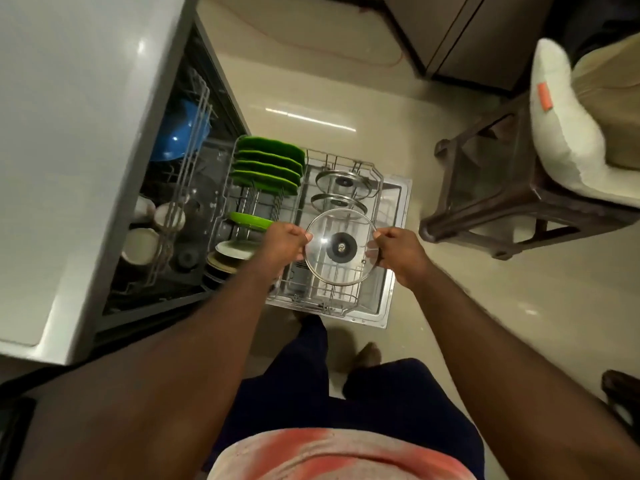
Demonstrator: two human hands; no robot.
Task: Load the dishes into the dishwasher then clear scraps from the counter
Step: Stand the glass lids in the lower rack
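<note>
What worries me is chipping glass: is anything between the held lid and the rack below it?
Nothing visible. The glass lid, gripped at its rim by the left hand and right hand, hangs over bare tines of the lower rack; the two racked lids stand just beyond it.

Lid: clear glass, smooth, with a polished metal rim and a matt black knob. Rack: pale coated wire. Plates: glossy green, plastic-looking. Bowl: glossy blue. Door: dull sheet metal. Counter: smooth, glossy white. Floor: polished beige tile. Stool: brown moulded plastic.
</note>
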